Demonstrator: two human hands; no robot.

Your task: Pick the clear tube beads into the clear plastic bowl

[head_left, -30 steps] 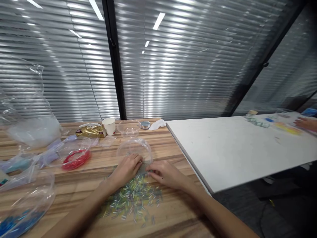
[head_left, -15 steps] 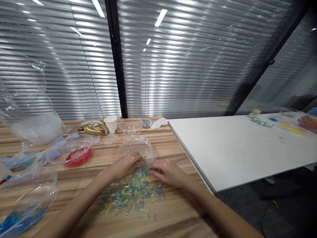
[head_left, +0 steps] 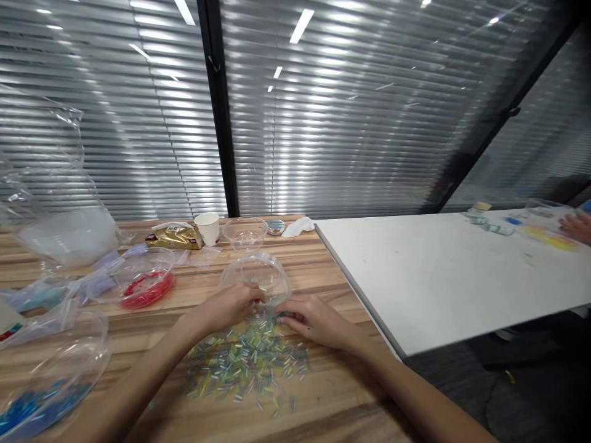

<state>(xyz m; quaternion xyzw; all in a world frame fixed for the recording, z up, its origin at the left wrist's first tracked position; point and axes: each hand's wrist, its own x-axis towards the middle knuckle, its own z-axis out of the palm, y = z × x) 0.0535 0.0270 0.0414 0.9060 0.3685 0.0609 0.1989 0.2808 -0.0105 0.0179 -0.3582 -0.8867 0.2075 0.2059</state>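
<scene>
A pile of small tube-shaped glass beads (head_left: 249, 363), mostly green, yellow and clear, is spread on the wooden table. Behind it stands a clear plastic bowl (head_left: 264, 264), with a few beads visible inside. At the bowl's near left edge is my left hand (head_left: 240, 303), its fingers curled and pinched together. My right hand (head_left: 310, 319) rests at the near right edge, by the top of the pile, fingers bent inward. The fingertips of both hands are partly hidden, and what they hold cannot be made out.
To the left are a clear bowl of blue beads (head_left: 44, 403), a red ring-shaped bundle (head_left: 148, 289) and plastic bags (head_left: 69, 237). Behind stand a gold tissue pack (head_left: 174, 237), a paper cup (head_left: 207, 229) and another bowl (head_left: 244, 235). Another person's hand (head_left: 575, 226) is over the white table (head_left: 415, 271).
My left hand has shifted slightly, its fingers curled more tightly at the bowl's near edge. My right hand stays nearly in place. The whole view has moved a little.
</scene>
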